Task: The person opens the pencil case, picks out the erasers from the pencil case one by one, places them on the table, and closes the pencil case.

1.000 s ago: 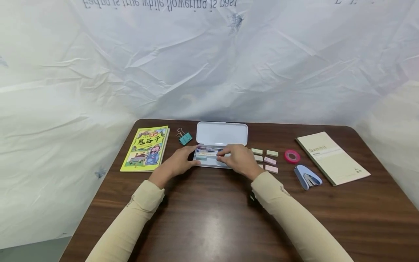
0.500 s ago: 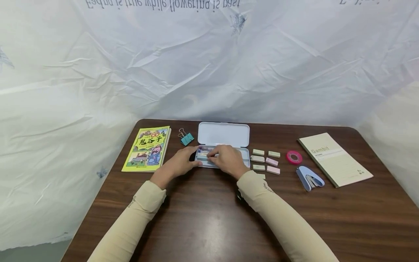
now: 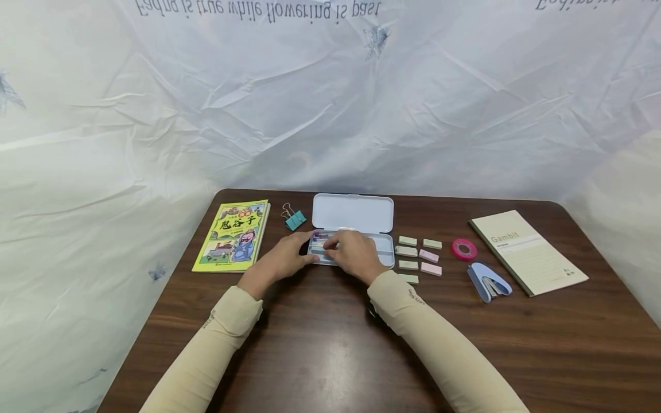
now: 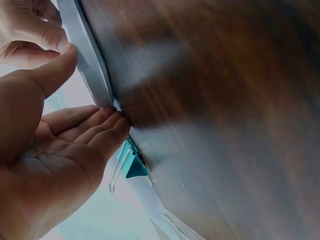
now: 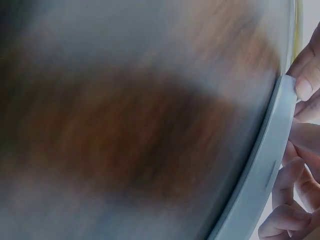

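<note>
A white pencil case [image 3: 386, 243] lies on the table with its lid [image 3: 353, 213] tipped back. Pens or pencils [image 3: 320, 236] show in its left part. My left hand [image 3: 281, 257] grips the left end; in the left wrist view its thumb presses the case's wall [image 4: 87, 55] and its fingers lie along the end. My right hand [image 3: 353, 254] reaches over the tray, thumb and forefinger bent down inside toward the left. Its curled fingers [image 5: 292, 185] show behind the wall in the right wrist view. I cannot tell whether they pinch anything.
Several small erasers [image 3: 408, 251] in pale green and pink lie right of the case. Farther right are pink tape [image 3: 464, 249], a blue stapler [image 3: 488, 282] and a notebook [image 3: 528, 252]. A yellow book [image 3: 231, 236] and teal binder clip [image 3: 295, 220] lie left.
My right hand has moved left inside the case, uncovering its right part and more erasers. My left hand stays on the case's left end.
</note>
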`<action>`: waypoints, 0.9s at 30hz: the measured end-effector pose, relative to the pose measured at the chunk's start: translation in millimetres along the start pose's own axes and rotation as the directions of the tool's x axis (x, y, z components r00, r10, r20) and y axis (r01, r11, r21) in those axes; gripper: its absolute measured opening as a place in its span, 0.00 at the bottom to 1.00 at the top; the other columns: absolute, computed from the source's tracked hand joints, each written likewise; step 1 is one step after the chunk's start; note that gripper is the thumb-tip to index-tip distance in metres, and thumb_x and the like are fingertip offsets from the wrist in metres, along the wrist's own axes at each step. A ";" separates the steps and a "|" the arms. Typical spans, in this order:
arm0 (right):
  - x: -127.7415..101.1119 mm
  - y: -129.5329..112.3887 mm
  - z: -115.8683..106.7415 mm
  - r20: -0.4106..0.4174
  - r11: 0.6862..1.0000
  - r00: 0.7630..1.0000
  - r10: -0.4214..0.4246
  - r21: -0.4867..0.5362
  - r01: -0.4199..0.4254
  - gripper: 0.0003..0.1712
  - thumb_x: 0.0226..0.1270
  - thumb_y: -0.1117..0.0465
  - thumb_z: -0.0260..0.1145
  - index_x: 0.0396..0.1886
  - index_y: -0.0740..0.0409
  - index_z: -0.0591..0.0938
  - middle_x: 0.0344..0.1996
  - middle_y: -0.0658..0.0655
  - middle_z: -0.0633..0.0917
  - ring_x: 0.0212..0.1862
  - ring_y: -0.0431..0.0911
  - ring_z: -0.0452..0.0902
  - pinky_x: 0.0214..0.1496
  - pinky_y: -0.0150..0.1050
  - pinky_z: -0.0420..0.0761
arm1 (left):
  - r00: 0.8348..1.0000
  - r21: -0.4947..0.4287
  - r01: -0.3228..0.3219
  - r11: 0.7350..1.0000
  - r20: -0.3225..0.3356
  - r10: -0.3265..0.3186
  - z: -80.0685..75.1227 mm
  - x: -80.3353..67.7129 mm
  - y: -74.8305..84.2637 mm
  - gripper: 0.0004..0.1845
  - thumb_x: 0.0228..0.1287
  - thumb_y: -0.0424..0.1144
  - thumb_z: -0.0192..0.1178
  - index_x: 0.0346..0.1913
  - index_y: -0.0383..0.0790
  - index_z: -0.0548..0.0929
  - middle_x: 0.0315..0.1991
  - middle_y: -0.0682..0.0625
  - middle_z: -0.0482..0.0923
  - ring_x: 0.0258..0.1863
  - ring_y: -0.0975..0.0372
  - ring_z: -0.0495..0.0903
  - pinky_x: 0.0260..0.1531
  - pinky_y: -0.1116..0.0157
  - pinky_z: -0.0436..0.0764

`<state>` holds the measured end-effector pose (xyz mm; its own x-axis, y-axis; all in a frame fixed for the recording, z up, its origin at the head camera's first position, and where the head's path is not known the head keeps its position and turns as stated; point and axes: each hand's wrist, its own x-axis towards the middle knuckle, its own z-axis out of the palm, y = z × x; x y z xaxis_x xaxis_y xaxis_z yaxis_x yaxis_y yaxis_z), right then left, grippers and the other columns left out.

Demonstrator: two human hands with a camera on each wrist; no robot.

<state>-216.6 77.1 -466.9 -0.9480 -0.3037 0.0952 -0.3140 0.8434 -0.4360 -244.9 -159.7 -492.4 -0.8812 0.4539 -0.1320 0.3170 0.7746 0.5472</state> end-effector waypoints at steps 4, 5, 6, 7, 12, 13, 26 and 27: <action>1.6 -0.7 2.6 0.000 1.000 1.000 0.013 0.024 -0.013 0.05 0.74 0.48 0.82 0.46 0.35 0.99 0.51 0.43 0.97 0.50 0.43 0.93 0.47 0.51 0.91 | 1.000 -0.011 -0.010 1.000 -0.003 0.010 0.9 0.4 0.6 0.45 0.81 0.56 0.73 0.91 0.43 0.68 0.88 0.44 0.72 0.86 0.48 0.73 0.85 0.43 0.76; 1.6 -1.6 2.6 0.001 1.000 1.000 0.015 0.025 -0.015 0.04 0.74 0.49 0.83 0.45 0.36 0.99 0.50 0.43 0.97 0.49 0.43 0.92 0.47 0.51 0.91 | 1.000 -0.012 -0.012 1.000 -0.005 0.012 1.1 0.6 0.7 0.45 0.81 0.56 0.73 0.90 0.44 0.69 0.87 0.44 0.73 0.86 0.49 0.74 0.85 0.44 0.76; 1.6 -3.1 2.0 0.003 1.000 1.000 0.016 0.027 -0.016 0.04 0.73 0.49 0.83 0.44 0.38 0.99 0.48 0.44 0.97 0.48 0.44 0.92 0.47 0.51 0.91 | 1.000 -0.012 -0.016 1.000 -0.007 0.016 1.3 0.8 0.8 0.44 0.81 0.56 0.73 0.90 0.44 0.69 0.87 0.44 0.73 0.86 0.49 0.74 0.85 0.44 0.76; 2.0 -4.0 2.2 0.004 1.000 1.000 0.017 0.024 -0.017 0.04 0.73 0.49 0.83 0.44 0.39 0.99 0.46 0.44 0.97 0.47 0.44 0.92 0.46 0.51 0.91 | 1.000 -0.011 -0.020 1.000 -0.009 0.020 1.6 1.1 0.8 0.44 0.81 0.56 0.74 0.90 0.45 0.69 0.87 0.45 0.74 0.85 0.49 0.75 0.85 0.44 0.76; 2.1 -9.4 2.9 0.009 1.000 1.000 0.005 -0.026 -0.004 0.04 0.76 0.50 0.81 0.44 0.40 0.98 0.43 0.44 0.97 0.45 0.44 0.93 0.45 0.50 0.91 | 0.999 -0.004 -0.037 0.999 -0.021 0.037 2.6 2.0 0.4 0.43 0.80 0.56 0.74 0.89 0.47 0.71 0.85 0.46 0.76 0.83 0.51 0.78 0.84 0.45 0.78; 2.5 -8.7 4.2 0.009 0.999 1.000 0.000 -0.037 0.000 0.04 0.76 0.49 0.81 0.45 0.40 0.98 0.43 0.43 0.97 0.45 0.43 0.93 0.45 0.49 0.92 | 0.999 -0.003 -0.036 0.999 -0.022 0.036 2.8 1.9 0.5 0.43 0.80 0.56 0.74 0.89 0.47 0.71 0.85 0.47 0.76 0.82 0.51 0.78 0.83 0.45 0.78; -30.7 3.2 -56.8 -0.009 0.998 1.000 -0.008 0.065 0.009 0.06 0.75 0.56 0.76 0.45 0.48 0.97 0.49 0.52 0.96 0.44 0.47 0.89 0.47 0.51 0.90 | 0.999 0.020 0.043 0.999 0.007 -0.044 -4.2 -6.3 11.2 0.46 0.82 0.57 0.71 0.92 0.43 0.66 0.90 0.43 0.68 0.90 0.46 0.67 0.89 0.43 0.71; -36.7 0.4 -68.3 0.000 0.997 1.000 0.008 0.075 -0.008 0.06 0.75 0.58 0.76 0.44 0.50 0.97 0.50 0.53 0.96 0.42 0.48 0.88 0.46 0.50 0.89 | 0.999 0.022 0.044 0.999 0.008 -0.044 -4.6 -6.9 11.5 0.46 0.82 0.57 0.71 0.92 0.43 0.65 0.90 0.43 0.68 0.90 0.46 0.67 0.89 0.43 0.71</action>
<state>-185.5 118.9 -409.4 -0.9505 -0.2970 0.0917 -0.3017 0.8104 -0.5022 -236.7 -155.9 -481.4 -0.8915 0.4230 -0.1622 0.2859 0.8029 0.5230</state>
